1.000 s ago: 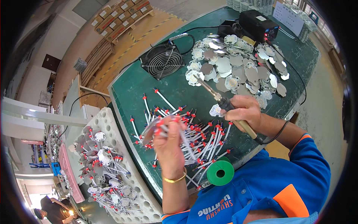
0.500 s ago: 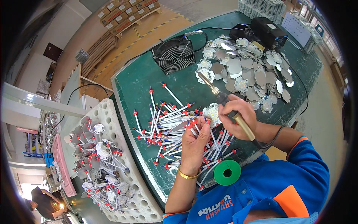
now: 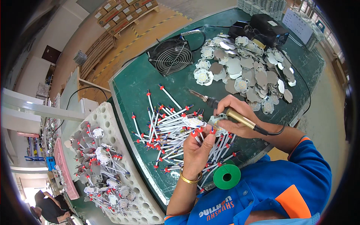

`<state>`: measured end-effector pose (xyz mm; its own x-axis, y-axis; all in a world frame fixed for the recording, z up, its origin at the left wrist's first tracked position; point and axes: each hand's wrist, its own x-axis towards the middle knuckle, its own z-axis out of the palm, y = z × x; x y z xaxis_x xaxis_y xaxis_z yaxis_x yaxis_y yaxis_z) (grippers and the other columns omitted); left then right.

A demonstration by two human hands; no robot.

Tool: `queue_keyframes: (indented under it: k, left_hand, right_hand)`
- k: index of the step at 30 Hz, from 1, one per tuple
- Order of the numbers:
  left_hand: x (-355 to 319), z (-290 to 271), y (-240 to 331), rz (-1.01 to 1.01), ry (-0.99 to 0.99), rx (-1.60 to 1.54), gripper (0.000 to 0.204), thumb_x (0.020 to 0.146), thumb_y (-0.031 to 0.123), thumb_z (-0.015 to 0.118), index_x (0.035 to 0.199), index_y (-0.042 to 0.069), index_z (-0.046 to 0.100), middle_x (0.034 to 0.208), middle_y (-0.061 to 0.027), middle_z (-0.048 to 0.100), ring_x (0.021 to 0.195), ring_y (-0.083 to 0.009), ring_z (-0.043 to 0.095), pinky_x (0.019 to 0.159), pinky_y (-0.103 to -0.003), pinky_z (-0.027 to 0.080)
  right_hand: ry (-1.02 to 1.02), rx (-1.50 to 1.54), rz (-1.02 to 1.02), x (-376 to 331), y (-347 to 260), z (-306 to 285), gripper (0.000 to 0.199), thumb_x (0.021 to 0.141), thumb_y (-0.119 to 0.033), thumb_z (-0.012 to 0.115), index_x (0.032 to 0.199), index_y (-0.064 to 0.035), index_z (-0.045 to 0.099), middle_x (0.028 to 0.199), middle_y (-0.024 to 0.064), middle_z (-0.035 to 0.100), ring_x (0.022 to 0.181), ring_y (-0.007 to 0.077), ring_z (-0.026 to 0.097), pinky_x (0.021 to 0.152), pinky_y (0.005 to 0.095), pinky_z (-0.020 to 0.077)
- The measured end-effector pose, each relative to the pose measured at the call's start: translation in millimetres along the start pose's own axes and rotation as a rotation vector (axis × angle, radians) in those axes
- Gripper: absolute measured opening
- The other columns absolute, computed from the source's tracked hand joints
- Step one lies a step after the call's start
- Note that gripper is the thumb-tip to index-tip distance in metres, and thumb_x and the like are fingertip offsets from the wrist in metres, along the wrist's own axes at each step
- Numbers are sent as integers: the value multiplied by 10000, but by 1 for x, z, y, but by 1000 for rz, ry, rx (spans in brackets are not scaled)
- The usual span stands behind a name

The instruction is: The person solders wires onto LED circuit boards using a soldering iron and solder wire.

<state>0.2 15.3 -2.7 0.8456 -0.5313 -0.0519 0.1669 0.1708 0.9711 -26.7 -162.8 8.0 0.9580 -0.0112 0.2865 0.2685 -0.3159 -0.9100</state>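
My right hand (image 3: 240, 116) is wrapped round a soldering iron (image 3: 240, 119), its bare tip pointing up and left over the table. The same hand's fingers also pinch a pale LED board (image 3: 218, 120). Close beside it, my left hand (image 3: 197, 152) is closed on white wires with red collars (image 3: 194, 134), which stick up past the thumb and fingertips. Another LED board (image 3: 194, 122) lies over the wire pile just beyond the left fingertips; whether it joins a held wire, I cannot tell. Many loose white wires (image 3: 170, 133) spread under and around the left hand.
A green solder spool (image 3: 227, 176) is close to my body. Beyond my hands lie a heap of LED boards (image 3: 243, 71), a black fan (image 3: 171, 58) and a black box (image 3: 269, 30). At left, a perforated white board (image 3: 140, 195) bears wired LED boards (image 3: 103, 155). A person (image 3: 52, 206) is far left.
The soldering iron has swung down and left, and the right fingers have come to an LED board by the left hand. An LED board now shows on the wires left of it.
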Motion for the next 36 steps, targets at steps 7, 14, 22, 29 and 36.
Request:
queue_keyframes:
  k: [7, 14, 22, 29, 36]
  left_hand:
    - [0, -3, 6, -80, -26, -108, 219, 882, 182, 531, 1025, 17, 544, 802, -25, 582, 677, -73, 499, 624, -200, 383]
    - [4, -1, 0, -121, -72, -213, 215, 892, 158, 512, 1040, 4, 538, 775, -34, 593, 703, -89, 547, 645, -215, 419]
    - [4, 1, 5, -224, -113, -195, 200, 893, 146, 509, 1030, 5, 548, 802, -45, 606, 625, -72, 513, 543, -185, 379]
    - [2, 1, 7, -248, -104, -195, 193, 891, 156, 518, 1008, 9, 561, 772, -39, 603, 583, -52, 457, 510, -174, 333]
    - [1, -3, 1, -257, -38, -249, 166, 887, 159, 526, 975, 23, 564, 752, -30, 590, 575, -48, 445, 501, -173, 328]
  right_hand:
    - [210, -18, -70, -2, 4, -9, 248, 755, -75, 638, 924, -80, 456, 774, 14, 449, 557, 66, 393, 509, 211, 334]
    - [306, 122, -82, -7, -6, 2, 287, 795, -81, 633, 961, -50, 400, 851, 62, 481, 582, 98, 586, 487, 215, 444]
    - [281, 111, -84, -9, 0, 7, 278, 788, -44, 625, 958, -48, 405, 871, 66, 495, 633, 118, 613, 525, 234, 468]
    - [263, 92, -123, -10, -1, 9, 266, 791, -49, 621, 954, -47, 411, 880, 64, 497, 630, 120, 609, 533, 232, 464]
    - [178, -82, -412, -5, 4, 2, 225, 777, -44, 617, 915, -61, 440, 745, 67, 515, 570, 179, 525, 457, 298, 394]
